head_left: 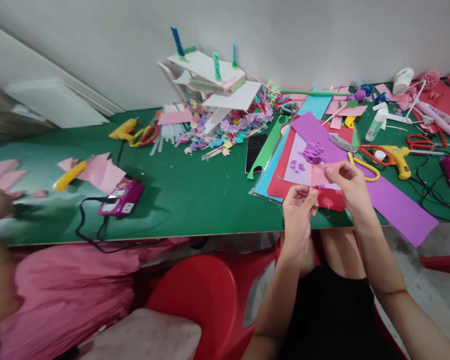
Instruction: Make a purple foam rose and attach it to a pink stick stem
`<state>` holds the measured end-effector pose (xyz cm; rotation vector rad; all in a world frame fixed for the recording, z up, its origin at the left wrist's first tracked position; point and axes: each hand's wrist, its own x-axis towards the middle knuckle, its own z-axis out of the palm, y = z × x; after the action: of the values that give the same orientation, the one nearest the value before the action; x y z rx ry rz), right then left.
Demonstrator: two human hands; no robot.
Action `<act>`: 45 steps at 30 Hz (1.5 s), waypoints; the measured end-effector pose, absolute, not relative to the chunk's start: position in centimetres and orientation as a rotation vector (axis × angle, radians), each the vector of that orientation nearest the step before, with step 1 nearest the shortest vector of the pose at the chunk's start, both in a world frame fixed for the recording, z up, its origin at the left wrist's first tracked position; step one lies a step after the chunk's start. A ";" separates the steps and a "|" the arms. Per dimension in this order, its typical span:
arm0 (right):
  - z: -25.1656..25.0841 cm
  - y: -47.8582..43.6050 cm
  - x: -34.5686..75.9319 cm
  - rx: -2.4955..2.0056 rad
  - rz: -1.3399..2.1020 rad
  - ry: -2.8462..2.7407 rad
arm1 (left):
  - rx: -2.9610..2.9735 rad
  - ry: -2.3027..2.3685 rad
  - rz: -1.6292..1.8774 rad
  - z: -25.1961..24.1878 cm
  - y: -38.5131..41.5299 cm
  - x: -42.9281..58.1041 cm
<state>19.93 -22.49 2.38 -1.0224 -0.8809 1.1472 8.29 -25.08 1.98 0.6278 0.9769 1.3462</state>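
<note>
My left hand (299,206) and my right hand (350,184) both pinch a small pink foam piece (320,175) just above the table's front edge. Under them lie stacked foam sheets: red (281,182), purple (393,200) and light blue (266,182). A purple foam flower (313,151) and small purple bits rest on a pale sheet beyond my fingers. Scissors with orange and yellow handles (363,155) lie right of my right hand.
The green table (195,195) carries yellow glue guns (399,157), a black phone (255,150), a white foam model (213,80) over a heap of foam flowers, and a magenta device (122,198) with a cord. Another person in pink (60,295) sits at left. Red stool (195,295) below.
</note>
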 end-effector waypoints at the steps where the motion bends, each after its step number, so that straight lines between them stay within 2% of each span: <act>1: 2.3 -22.5 19.9 -1.019 1.133 -0.898 | 0.635 0.984 1.353 1.8 -25.1 8.3; 14: 2.5 -22.9 18.3 -1.081 0.932 -0.943 | 0.631 1.019 1.503 1.9 -25.6 9.1; 45: 2.5 -23.6 17.9 -0.991 0.914 -0.828 | 0.632 0.889 1.301 2.4 -26.3 9.4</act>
<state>17.87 -23.58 2.50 -0.9913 -0.8280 0.9135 9.44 -26.32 2.40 0.6318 0.8886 1.3014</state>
